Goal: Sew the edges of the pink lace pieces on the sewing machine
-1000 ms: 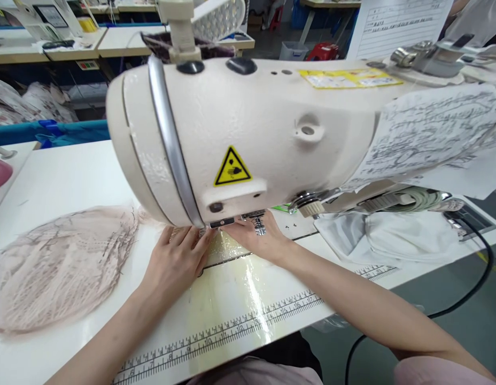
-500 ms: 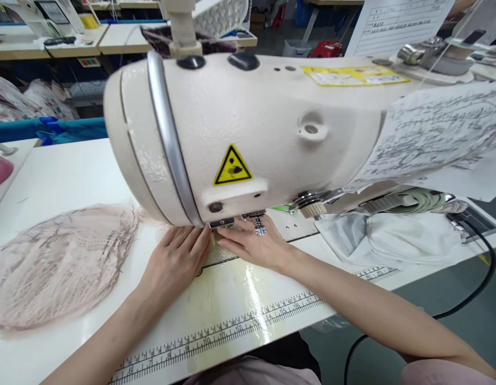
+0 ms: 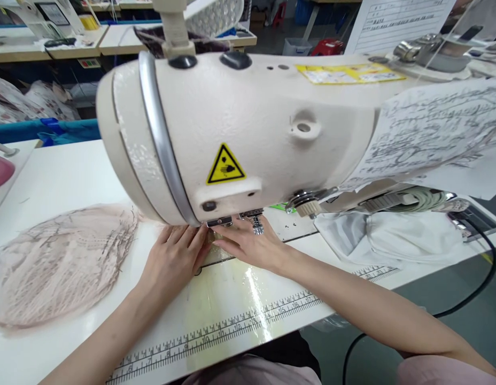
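Observation:
A cream sewing machine head (image 3: 240, 128) fills the middle of the view. Both my hands rest on the machine bed just under its front end. My left hand (image 3: 173, 256) lies flat, fingers stretched toward the needle area. My right hand (image 3: 252, 243) lies flat beside it, fingers pointing left, a ring on one finger. The fingertips of both hands are hidden under the machine head. Whatever they press on there is mostly hidden. A pile of pale pink lace fabric (image 3: 59, 262) lies on the white table (image 3: 63, 176) to the left of my left hand.
A printed ruler strip (image 3: 216, 334) runs along the table's front edge. White cloth (image 3: 384, 235) is bunched under the machine arm at right. A black cable (image 3: 464, 305) hangs off the right side. Lace-patterned paper (image 3: 436, 128) drapes over the machine. Other worktables stand behind.
Both hands stay under the machine head, shifted slightly; my right hand's fingers have slid a little left. The view has drifted slightly.

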A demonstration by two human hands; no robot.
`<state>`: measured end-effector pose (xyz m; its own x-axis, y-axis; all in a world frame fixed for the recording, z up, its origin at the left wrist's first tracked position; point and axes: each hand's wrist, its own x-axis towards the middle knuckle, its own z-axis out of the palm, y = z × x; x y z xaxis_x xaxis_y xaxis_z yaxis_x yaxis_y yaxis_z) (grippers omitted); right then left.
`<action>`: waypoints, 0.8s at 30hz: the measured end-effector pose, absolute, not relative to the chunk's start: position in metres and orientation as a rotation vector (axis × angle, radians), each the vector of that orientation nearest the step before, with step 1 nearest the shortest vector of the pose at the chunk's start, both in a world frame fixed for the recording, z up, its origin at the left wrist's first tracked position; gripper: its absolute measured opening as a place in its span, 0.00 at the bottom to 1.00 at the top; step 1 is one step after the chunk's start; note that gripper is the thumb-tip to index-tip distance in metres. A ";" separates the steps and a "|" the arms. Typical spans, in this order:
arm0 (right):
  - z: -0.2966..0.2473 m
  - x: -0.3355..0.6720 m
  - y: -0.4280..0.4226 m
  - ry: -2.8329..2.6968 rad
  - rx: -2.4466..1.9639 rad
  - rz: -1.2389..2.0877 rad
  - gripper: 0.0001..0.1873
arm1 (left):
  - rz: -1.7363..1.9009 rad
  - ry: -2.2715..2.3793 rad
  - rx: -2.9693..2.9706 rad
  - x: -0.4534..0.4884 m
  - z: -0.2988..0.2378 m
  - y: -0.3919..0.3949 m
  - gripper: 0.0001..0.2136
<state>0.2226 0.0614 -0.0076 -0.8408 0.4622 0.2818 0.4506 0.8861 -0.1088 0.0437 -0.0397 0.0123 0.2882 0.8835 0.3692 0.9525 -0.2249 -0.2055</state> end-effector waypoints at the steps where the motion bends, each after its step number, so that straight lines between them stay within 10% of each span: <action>1: -0.007 0.222 0.061 -2.761 -0.694 0.036 0.23 | -0.245 -1.653 -2.176 0.044 0.012 -0.040 0.15; 24: 0.003 0.222 0.073 -2.791 -0.740 0.052 0.22 | -0.186 -1.715 -2.163 0.041 0.008 -0.038 0.17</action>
<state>0.2225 0.0728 0.0031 -0.8385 0.4922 0.2338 0.4830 0.8700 -0.0989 0.0409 -0.0384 0.0080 0.2496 0.9110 0.3282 0.9602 -0.1889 -0.2059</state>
